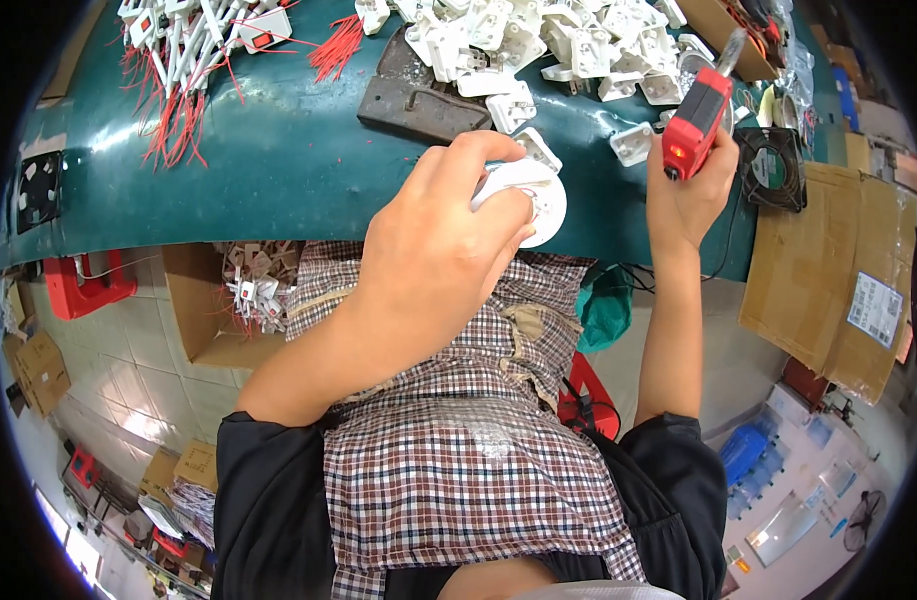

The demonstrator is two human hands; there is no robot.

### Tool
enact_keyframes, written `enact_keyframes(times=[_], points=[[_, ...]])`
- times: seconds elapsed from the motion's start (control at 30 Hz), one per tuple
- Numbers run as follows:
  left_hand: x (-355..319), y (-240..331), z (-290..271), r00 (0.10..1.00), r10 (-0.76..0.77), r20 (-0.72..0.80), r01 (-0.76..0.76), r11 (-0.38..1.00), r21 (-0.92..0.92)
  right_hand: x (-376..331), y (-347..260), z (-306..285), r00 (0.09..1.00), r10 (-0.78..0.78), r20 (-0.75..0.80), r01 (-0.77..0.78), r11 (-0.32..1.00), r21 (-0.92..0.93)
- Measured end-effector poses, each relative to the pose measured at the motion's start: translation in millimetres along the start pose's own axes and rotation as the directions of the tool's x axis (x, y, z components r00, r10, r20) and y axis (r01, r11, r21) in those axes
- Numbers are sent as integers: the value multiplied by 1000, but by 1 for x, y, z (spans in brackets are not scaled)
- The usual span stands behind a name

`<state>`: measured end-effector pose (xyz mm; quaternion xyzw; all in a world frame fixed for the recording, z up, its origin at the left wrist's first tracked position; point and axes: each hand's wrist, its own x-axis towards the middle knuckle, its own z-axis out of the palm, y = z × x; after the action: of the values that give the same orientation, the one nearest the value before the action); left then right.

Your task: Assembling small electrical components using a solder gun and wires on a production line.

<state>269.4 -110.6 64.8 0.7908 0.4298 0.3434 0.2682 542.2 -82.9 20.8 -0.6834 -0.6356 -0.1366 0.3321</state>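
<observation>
My left hand (428, 240) is closed around a round white plastic part (548, 215) at the near edge of the green table, its fingers curled over the top and rim. Part of it is hidden under the fingers. Over to the right, my right hand (693, 185) grips a red and black hand tool (696, 115) with a small orange light at its near end. A slim metallic tip points up and away; I cannot tell the tool's exact kind. Just beyond my left fingers lie a white plastic piece (538, 148) and a dark metal block (418, 95).
White plastic housings (578, 45) are heaped at the back, with one loose housing (633, 145) nearer. White sticks with red wires (183, 60) pile up at the far left. A square black fan (771, 170) stands at the right edge. Below the table sits an open carton (193, 310).
</observation>
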Motion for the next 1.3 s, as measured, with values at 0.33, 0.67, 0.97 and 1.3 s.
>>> enact_keyframes(times=[0.33,0.67,0.97,1.3], points=[[-1,1,3,1000,5,-25,-5,1000,10,-11,6,-5,967,-253,44,244,959,146],[-1,-1,-10,991,61,-123,-59,998,20,-8,12,-2,960,-267,78,263,963,61],[-57,-39,-161,910,-386,149,379,922,77,1,22,-5,970,-182,159,161,978,134],[-144,-117,-191,881,-473,4,378,710,593,-11,-55,-46,893,165,418,-413,671,616]])
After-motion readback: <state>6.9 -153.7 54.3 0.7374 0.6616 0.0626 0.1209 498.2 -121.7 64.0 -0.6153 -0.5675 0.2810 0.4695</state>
